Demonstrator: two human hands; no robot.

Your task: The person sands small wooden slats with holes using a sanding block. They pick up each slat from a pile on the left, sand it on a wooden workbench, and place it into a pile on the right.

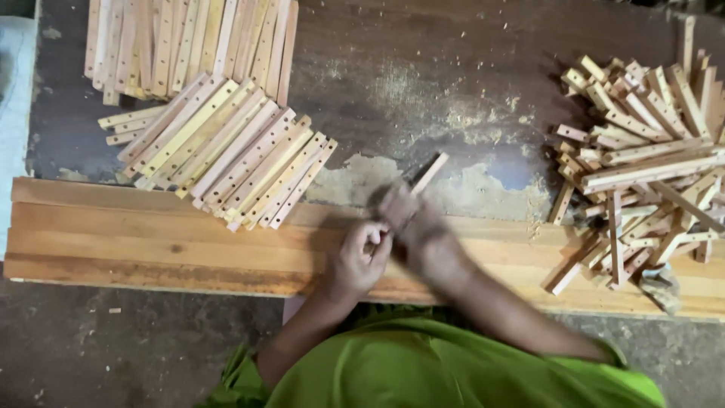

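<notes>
My right hand (404, 215) is blurred with motion and grips a thin pale wooden stick (430, 171) that points up and to the right. Just left of it, my left hand (361, 257) is curled closed above the long wooden plank (151, 238); whether it holds something small I cannot tell. The two hands touch or nearly touch at the fingertips. My green sleeves fill the bottom of the view.
A fanned row of drilled wooden slats (226, 159) lies at the left, with a stacked batch of longer slats (189, 41) behind it. A loose heap of short wooden sticks (649, 151) sits at the right. Sawdust covers the dark worktop (423, 83).
</notes>
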